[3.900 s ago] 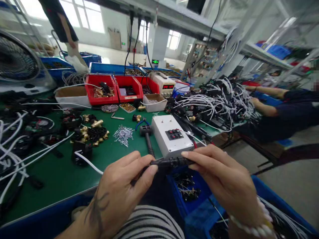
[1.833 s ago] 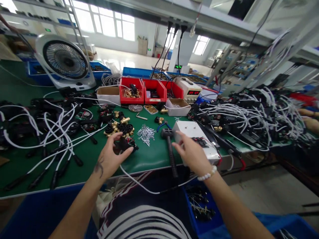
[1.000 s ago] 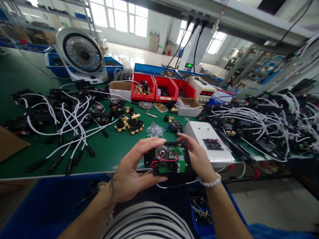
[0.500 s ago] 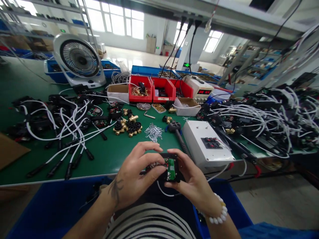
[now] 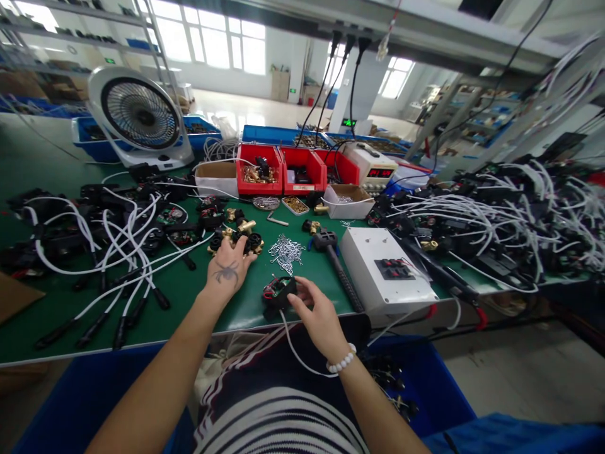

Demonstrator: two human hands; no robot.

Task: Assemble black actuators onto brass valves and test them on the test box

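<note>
One blk hsg (image 5: 278,295) touching R fingertips (image 5: 302,284), pinch unclear; L fingers (image 5: 240,244) spread o/ fittings (image 5: 255,241).

Daylight came from the windows (image 5: 205,41) at eleven and one o'clock, burned to plain white, and made a glare on the floor (image 5: 236,104). The left hand (image 5: 230,268) and right hand (image 5: 319,318) received soft, even light. Under the table (image 5: 165,325), at eight o'clock, the blue bin (image 5: 70,403) lay dim. Toward three o'clock the cables (image 5: 567,189) looked stretched; the red digits (image 5: 380,173) at two were perhaps too blurred to read.
</note>
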